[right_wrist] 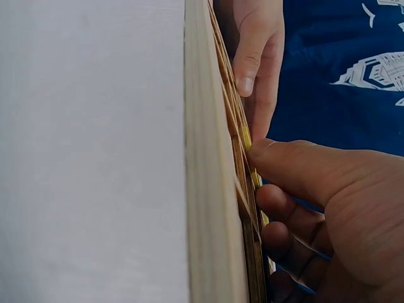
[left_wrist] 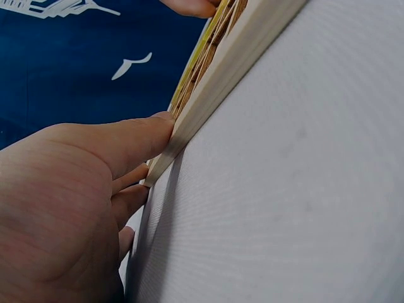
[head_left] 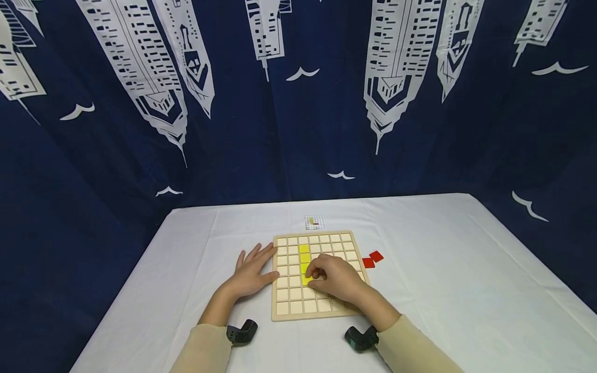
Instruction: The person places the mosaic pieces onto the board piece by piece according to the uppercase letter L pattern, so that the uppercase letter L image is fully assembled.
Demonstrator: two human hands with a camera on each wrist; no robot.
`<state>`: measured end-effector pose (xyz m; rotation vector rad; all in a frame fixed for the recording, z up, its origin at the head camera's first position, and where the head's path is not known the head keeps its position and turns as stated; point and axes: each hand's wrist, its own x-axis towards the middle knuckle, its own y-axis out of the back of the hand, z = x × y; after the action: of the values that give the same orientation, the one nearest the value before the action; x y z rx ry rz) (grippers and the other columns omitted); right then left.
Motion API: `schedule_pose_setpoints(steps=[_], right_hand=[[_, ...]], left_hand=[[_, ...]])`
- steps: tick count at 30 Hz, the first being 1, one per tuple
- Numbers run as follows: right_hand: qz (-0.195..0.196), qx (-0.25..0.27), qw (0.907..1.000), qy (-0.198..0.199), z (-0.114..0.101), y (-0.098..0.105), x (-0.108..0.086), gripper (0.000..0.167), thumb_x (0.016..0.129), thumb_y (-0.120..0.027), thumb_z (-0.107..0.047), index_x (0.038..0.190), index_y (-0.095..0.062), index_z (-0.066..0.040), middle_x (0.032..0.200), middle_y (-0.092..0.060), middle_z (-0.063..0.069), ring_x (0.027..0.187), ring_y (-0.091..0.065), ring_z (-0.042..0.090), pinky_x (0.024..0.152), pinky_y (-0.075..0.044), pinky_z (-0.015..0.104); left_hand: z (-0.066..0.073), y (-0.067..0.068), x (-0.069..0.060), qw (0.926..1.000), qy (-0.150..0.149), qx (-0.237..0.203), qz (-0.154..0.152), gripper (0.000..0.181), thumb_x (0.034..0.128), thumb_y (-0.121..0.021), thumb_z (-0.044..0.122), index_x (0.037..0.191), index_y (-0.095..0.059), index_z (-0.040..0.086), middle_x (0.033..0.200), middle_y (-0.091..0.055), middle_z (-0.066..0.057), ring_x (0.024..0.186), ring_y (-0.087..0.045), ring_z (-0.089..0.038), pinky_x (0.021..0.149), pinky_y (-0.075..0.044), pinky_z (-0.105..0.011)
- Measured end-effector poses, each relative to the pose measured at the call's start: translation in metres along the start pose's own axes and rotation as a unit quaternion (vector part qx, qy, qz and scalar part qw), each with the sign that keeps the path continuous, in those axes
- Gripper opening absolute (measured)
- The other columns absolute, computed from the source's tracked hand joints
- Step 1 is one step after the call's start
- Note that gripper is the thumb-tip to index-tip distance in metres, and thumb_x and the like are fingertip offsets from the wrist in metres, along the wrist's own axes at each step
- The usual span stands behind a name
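A square wooden grid board (head_left: 296, 315) of pale cells lies on the white table. In one column a run of yellow tiles (head_left: 304, 248) fills several cells. My right hand (head_left: 338, 277) is over the board, with thumb and curled fingers at the lowest yellow tile (head_left: 305, 280), pinching it at the grid. That hand partly covers the tile and the cells under it. My left hand (head_left: 252, 274) rests along the board's left edge, fingers spread; in the left wrist view its thumb (left_wrist: 142, 139) touches the wooden rim (left_wrist: 208, 88).
Two red tiles, one nearer the board (head_left: 368, 263) and one beyond it (head_left: 376, 256), lie off its right side. A small card with a printed grid pattern (head_left: 314, 222) lies behind the board. A dark blue printed curtain (head_left: 280, 129) hangs behind the table (head_left: 443, 259).
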<state>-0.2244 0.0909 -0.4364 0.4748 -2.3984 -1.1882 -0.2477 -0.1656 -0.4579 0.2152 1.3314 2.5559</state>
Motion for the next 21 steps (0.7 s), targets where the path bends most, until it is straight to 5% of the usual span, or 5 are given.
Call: schedule_pose_setpoints(steps=[21], right_hand=[[0.004, 0.047, 0.9988, 0.007, 0.010, 0.027, -0.002, 0.009, 0.088, -0.074, -0.012, 0.096, -0.072, -0.016, 0.085, -0.062, -0.010, 0.072, -0.052, 0.006, 0.065, -0.047, 0.018]], left_hand=[[0.001, -0.001, 0.000, 1.0000, -0.001, 0.003, 0.005, 0.068, 0.0934, -0.065, 0.031, 0.154, -0.040, 0.015, 0.165, -0.030, -0.005, 0.157, -0.011, -0.035, 0.123, 0.008, -0.063]])
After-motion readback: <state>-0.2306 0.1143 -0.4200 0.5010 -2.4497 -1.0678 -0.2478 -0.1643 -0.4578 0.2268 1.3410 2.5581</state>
